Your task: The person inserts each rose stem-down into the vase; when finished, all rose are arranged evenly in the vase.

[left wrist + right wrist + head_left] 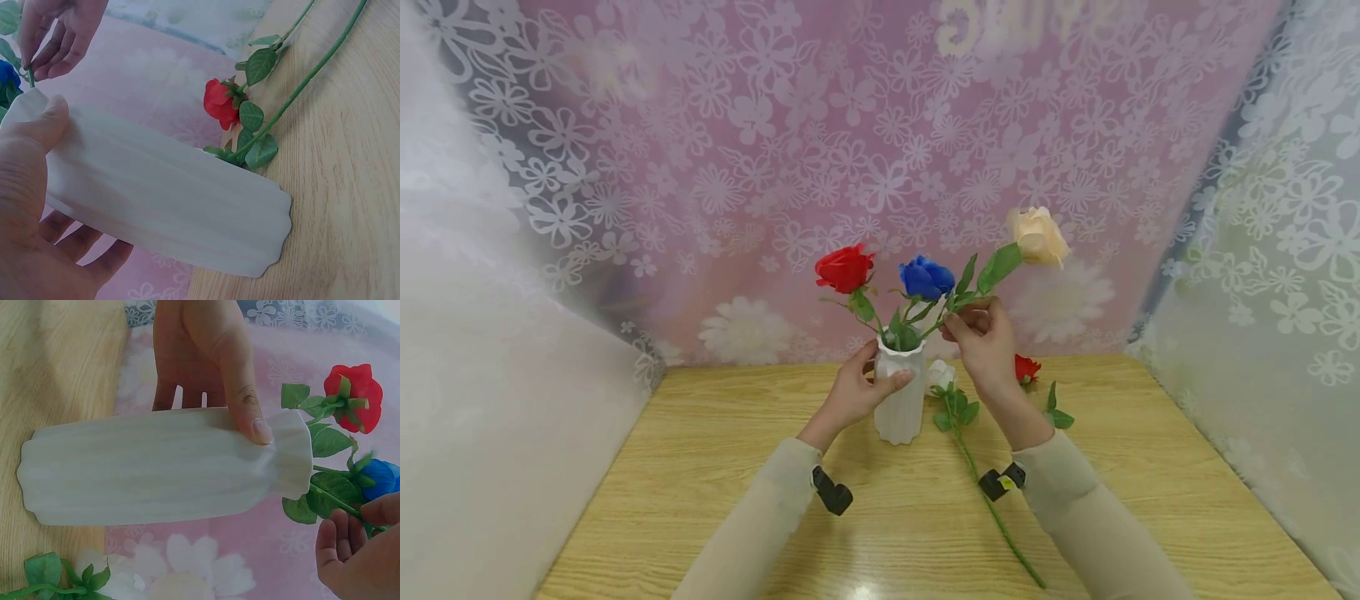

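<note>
A white fluted vase (899, 412) stands upright on the table, and my left hand (855, 390) grips its upper part, thumb across the front. A red rose (844, 268) and a blue rose (927, 277) rise from its mouth. Between thumb and fingertips, my right hand (991, 348) pinches the green stem of a cream rose (1037, 236) just above the rim. That bloom leans out to the upper right, and its stem slants down into the vase mouth. In the right wrist view the pinched stem (337, 501) runs past leaves at the rim.
On the wooden table (722, 483), a white rose (940, 377) lies right of the vase, its long stem reaching toward the front. Another red rose (1027, 368) lies behind the right forearm, partly hidden. Floral curtains enclose the back and both sides.
</note>
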`<state>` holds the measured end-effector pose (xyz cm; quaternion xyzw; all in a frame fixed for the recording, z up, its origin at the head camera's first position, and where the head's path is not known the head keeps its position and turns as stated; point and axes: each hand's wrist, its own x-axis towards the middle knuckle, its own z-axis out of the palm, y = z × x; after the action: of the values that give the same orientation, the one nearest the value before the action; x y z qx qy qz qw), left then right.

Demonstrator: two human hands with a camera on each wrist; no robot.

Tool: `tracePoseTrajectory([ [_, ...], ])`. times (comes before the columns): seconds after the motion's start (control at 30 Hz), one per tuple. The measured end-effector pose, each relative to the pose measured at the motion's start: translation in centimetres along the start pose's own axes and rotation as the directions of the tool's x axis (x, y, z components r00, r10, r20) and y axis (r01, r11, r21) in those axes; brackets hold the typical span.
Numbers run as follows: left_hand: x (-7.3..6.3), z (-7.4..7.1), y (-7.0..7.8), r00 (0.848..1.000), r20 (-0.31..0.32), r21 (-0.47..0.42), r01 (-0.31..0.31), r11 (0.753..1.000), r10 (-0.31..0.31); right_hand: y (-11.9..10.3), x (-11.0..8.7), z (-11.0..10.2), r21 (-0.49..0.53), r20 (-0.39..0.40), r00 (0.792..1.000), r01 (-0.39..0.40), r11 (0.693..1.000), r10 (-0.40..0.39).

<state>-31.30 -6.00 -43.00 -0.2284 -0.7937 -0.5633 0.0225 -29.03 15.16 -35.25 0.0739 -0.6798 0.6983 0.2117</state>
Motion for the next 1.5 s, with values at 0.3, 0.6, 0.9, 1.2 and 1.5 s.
tracePoseTrajectory([
  [0.3,0.0,-0.1,-0.1,1.0,-0.003,0.017,0.011,1.0,-0.011,-0.1,0.3,0.1,-0.109,0.02,1.0,0.024,0.994,-0.022],
  [0.6,-0.1,0.0,-0.1,1.0,0.002,0.008,-0.029,1.0,0.029,1.0,-0.6,0.7,-0.275,0.136,0.989,-0.013,0.961,0.053],
  [0.9,0.0,0.0,-0.2,1.0,0.001,0.011,-0.014,1.0,0.014,1.4,-0.4,0.8,-0.281,0.121,0.992,0.014,0.96,0.021],
  [1.2,0.1,-0.1,-0.2,1.0,0.004,0.018,-0.012,1.0,0.012,0.8,-0.1,0.9,-0.211,0.022,0.999,0.037,0.977,-0.033],
  [1.5,0.1,-0.1,-0.3,1.0,0.002,0.022,-0.012,1.0,0.012,-0.1,0.1,0.4,-0.165,0.016,0.999,0.035,0.986,-0.032],
])
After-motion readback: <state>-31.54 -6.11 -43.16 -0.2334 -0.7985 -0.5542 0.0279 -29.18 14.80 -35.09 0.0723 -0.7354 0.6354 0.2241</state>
